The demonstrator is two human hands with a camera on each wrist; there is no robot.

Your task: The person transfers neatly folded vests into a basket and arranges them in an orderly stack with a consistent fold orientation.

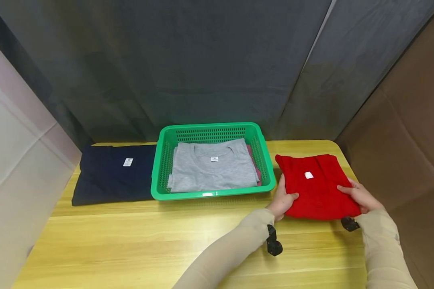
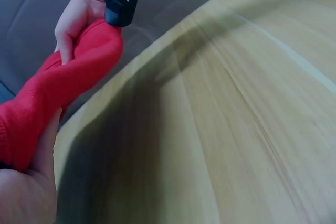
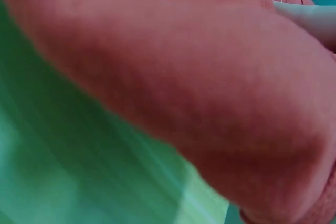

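Note:
A folded red shirt (image 1: 316,192) with a small white label is held between both hands at the right of the table. My left hand (image 1: 283,199) grips its left side, thumb on top and the other fingers beneath. On the opposite side my right hand (image 1: 359,195) grips it in the same way. In the left wrist view the shirt (image 2: 79,74) is raised above the wood and casts a shadow. The red cloth (image 3: 173,77) fills most of the right wrist view, where only a bit of a finger shows.
A green plastic basket (image 1: 213,196) stands left of the red shirt. Inside lies a folded grey T-shirt (image 1: 213,170) over a dark pink cloth (image 1: 259,181). A folded navy shirt (image 1: 112,176) lies left of the basket on the wooden table (image 1: 130,241). Dark fabric (image 1: 184,60) hangs behind.

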